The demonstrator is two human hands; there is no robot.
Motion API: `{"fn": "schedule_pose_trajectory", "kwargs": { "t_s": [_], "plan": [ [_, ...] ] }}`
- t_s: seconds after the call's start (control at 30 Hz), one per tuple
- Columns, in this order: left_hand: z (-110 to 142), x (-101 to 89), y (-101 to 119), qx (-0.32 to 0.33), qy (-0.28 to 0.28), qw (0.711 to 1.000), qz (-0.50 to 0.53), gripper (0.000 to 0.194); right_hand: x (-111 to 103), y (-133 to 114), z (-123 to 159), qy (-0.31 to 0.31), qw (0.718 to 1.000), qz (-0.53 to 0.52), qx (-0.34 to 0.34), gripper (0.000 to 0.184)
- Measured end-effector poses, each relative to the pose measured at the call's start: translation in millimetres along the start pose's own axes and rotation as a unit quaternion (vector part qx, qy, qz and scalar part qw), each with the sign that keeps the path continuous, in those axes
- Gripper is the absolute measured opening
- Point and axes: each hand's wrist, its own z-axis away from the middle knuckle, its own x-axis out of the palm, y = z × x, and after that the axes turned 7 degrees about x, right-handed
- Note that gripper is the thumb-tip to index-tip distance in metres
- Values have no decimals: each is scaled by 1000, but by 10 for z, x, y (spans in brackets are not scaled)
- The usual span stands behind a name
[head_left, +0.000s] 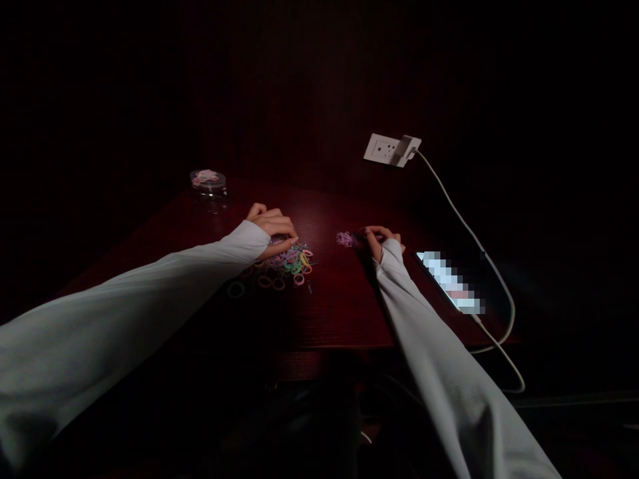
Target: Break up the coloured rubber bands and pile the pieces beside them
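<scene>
A loose pile of small hair ties (294,263) in many colours lies on the dark red table, with a few larger rings at its near edge. My left hand (274,229) rests over the far side of this pile, fingers bent and thumb and fingertips close together; whatever they pinch is hidden. To the right sits a small bunch of purple hair ties (344,239). Just right of that bunch is my right hand (383,238), low over the table with its fingers curled in. A bit of purple shows by its fingers, but I cannot make out what they hold.
A round clear container (208,183) with a pink patterned top stands at the back left. On the right lies a lit phone (452,283), its white cable (469,229) looping up to a charger (407,150) in the wall socket (383,149). The surroundings are very dark.
</scene>
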Motion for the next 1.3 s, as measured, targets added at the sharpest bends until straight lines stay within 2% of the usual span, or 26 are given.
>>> {"fn": "schedule_pose_trajectory", "kwargs": {
  "t_s": [0.13,0.27,0.4,0.57,0.77,0.97,1.1,1.3],
  "plan": [
    [6,10,0,-14,21,1000,-1,38,-63,-20,25,57,996,-41,53,34],
    [5,25,4,-41,27,999,0,34,-102,-22,41,84,992,-37,86,37],
    [13,69,-38,-70,12,997,-5,27,-63,-13,32,90,994,-22,63,37],
    [35,106,-99,-96,-18,995,5,24,100,-21,5,88,995,50,-14,29],
    [51,134,-137,-96,-47,994,13,28,304,-155,123,6,987,94,-133,20],
    [57,229,-235,-98,-58,993,21,31,440,-394,315,-123,955,125,-237,27],
    [69,283,-296,-97,-62,993,24,33,483,-446,344,-157,944,122,-262,30],
    [79,285,-298,-93,-69,993,29,33,480,-439,319,-173,948,108,-244,27]
  ]
}}
